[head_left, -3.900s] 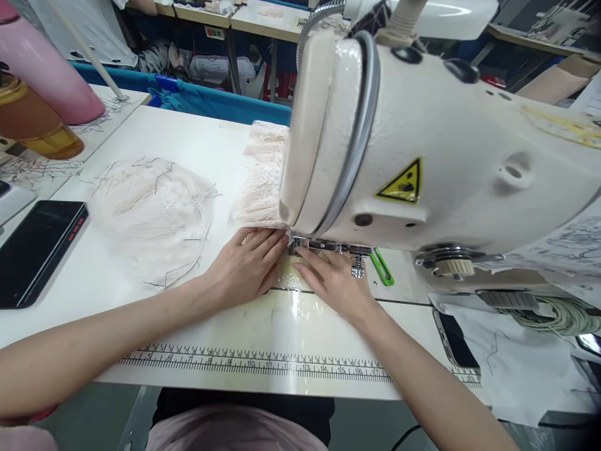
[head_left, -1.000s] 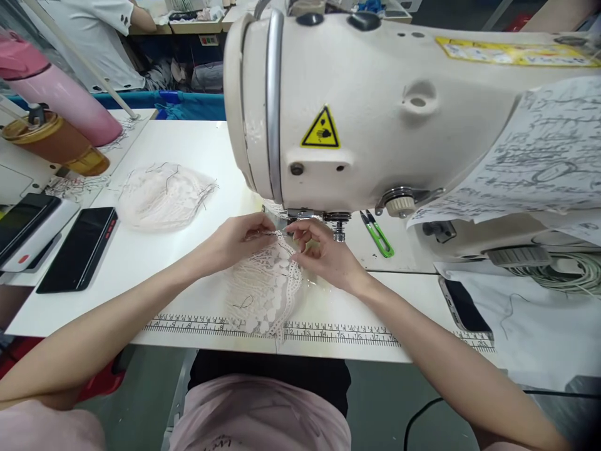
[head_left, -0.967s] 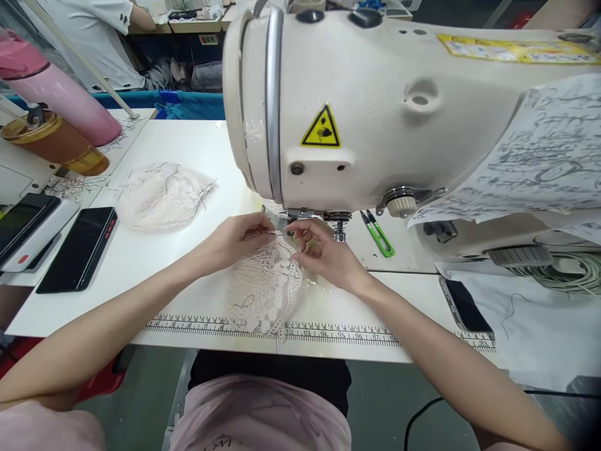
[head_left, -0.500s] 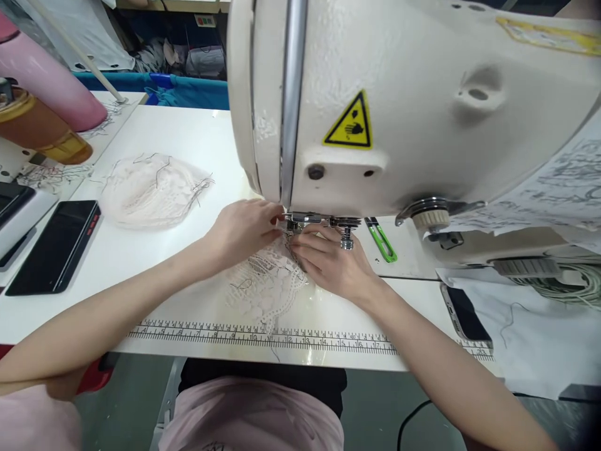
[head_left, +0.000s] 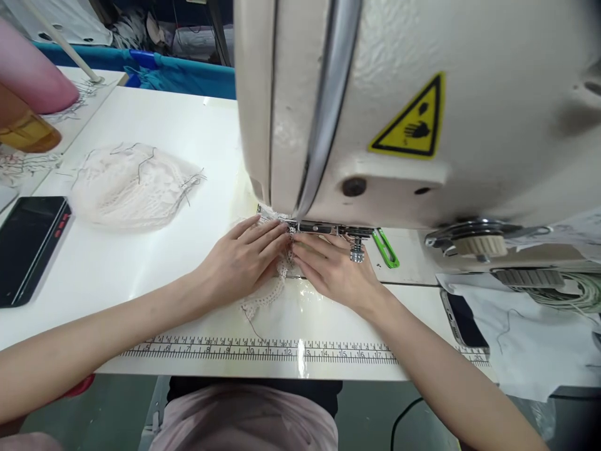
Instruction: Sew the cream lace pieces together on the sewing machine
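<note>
While left hand [head_left: 241, 258] and right hand [head_left: 339, 270] press flat, not gripping, on lace piece [head_left: 268, 297] under sewing machine [head_left: 291, 106], sewing looks underway, done length hidden, front end on bench [head_left: 188, 119] apparently unfed.

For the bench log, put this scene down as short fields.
Left hand: flat over the lace piece
Right hand: fingertips at the lace, partly behind a metal fitting
Machine: cream sewing machine, yellow warning triangle
Table, left: pale bundle, black device
Table, right: green snips, phone
Front edge: printed ruler
</note>
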Demonstrator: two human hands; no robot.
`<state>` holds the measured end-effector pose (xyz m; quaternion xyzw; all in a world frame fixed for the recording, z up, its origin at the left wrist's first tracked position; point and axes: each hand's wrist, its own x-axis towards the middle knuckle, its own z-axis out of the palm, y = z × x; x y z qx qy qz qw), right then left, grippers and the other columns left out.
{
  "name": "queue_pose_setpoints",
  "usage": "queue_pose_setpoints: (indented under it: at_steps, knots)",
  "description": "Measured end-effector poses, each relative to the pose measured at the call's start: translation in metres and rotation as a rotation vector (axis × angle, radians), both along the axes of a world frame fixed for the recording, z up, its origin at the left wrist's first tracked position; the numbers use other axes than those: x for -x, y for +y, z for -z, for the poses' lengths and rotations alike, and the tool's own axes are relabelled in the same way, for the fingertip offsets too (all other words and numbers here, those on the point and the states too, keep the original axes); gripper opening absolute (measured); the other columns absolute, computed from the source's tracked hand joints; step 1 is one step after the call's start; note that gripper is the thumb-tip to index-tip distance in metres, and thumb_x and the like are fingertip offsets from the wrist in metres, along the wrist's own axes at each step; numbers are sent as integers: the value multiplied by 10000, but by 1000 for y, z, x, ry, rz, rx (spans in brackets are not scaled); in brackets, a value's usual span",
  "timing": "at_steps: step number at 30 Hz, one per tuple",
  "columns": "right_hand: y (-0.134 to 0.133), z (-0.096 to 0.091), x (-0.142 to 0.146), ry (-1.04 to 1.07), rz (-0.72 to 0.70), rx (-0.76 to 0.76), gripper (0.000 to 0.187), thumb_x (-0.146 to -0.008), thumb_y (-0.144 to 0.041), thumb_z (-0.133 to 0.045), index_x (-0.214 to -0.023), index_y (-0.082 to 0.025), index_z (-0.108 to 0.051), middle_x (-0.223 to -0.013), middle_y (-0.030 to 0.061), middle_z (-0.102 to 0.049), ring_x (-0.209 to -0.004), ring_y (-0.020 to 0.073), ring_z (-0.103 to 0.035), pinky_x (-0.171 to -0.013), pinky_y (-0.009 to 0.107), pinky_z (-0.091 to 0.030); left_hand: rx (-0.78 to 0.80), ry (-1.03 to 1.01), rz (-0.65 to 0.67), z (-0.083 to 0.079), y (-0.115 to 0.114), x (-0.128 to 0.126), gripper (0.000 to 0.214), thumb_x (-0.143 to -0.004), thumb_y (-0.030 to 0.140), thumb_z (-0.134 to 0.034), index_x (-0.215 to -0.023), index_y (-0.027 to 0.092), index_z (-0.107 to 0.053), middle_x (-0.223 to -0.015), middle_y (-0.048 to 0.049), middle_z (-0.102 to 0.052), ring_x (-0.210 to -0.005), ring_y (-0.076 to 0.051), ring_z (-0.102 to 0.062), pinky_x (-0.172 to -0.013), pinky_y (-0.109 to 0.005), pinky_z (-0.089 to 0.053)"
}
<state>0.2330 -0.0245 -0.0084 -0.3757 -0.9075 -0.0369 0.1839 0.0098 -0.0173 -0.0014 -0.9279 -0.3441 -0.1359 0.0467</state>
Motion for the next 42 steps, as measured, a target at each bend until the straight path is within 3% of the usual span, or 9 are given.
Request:
queue_pose_setpoints:
  at_steps: [9,21,30,35,39,42]
  knots:
    - [0,7,-1,-29,43,62,279,-980,-273,-479,-1179,-197,-659,-1299,47,-632,-995,203,-674,-836,374,-521,32,-53,2,4,7,0,352,-983,250,-409,-1266,139,-585,-1236,-98,-664,-1261,-256,-546,-1122,-459,-370]
    - [0,8,1,-21,30,-124,242,-977,-263,-503,-1124,-175,-675,-1227,35,-678,-918,157,-675,-804,319,-506,-92,-42,35,4,7,0,344,-969,241,-460,-1248,112,-612,-1263,-109,-646,-1217,-269,-578,-1078,-447,-425]
    - [-2,1,4,-21,89,-201,220,-976,-301,-489,-1086,-226,-665,-1178,-30,-696,-938,194,-632,-882,408,-408,-90,-26,25,4,7,1,356,-970,249,-459,-1275,121,-592,-1316,-85,-612,-1228,-256,-569,-1096,-462,-399]
    - [-2,1,5,-12,81,-255,171,-951,-274,-540,-1053,-230,-670,-1191,-47,-690,-922,192,-639,-808,390,-393,-84,-10,23,5,7,0,368,-975,254,-458,-1307,137,-565,-1329,-89,-602,-1215,-244,-581,-1118,-486,-363]
    - [0,-1,3,25,-2,-238,162,-932,-189,-534,-1024,-212,-665,-1120,-20,-712,-944,165,-634,-754,345,-398,-138,42,31,-6,5,-1,368,-977,230,-459,-1320,135,-550,-1328,-108,-599,-1192,-254,-597,-1102,-515,-371]
    - [1,-2,2,73,-61,-220,242,-893,-53,-472,-1001,-179,-649,-1074,-6,-716,-968,145,-625,-699,307,-390,-197,53,128,-21,-4,8,339,-948,183,-510,-1278,145,-579,-1295,-95,-628,-1169,-242,-609,-1023,-444,-453]
